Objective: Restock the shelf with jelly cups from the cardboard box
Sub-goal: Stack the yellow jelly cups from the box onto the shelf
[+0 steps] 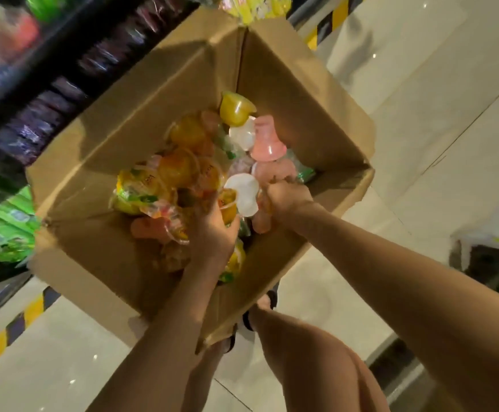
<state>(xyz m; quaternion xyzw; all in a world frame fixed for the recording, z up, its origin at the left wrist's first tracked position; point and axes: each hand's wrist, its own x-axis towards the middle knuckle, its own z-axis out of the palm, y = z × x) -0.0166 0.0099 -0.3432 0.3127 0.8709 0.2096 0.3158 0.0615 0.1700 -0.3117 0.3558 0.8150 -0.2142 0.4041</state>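
Jelly cups (183,171), yellow, pink, white

A shop aisle: stocked shelf (34,114) of packaged goods (1,230) beside tiled floor (420,114).

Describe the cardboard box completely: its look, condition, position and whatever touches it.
The brown corrugated cardboard box stands open on the pale tiled floor beside the dark store shelf, its flaps folded outward. The walls look creased and worn. Inside lies a loose pile of small plastic jelly cups in yellow, orange, pink and white. Both hands reach in: the left hand and right hand each grip cups. The person's bare leg stands near its closest corner.
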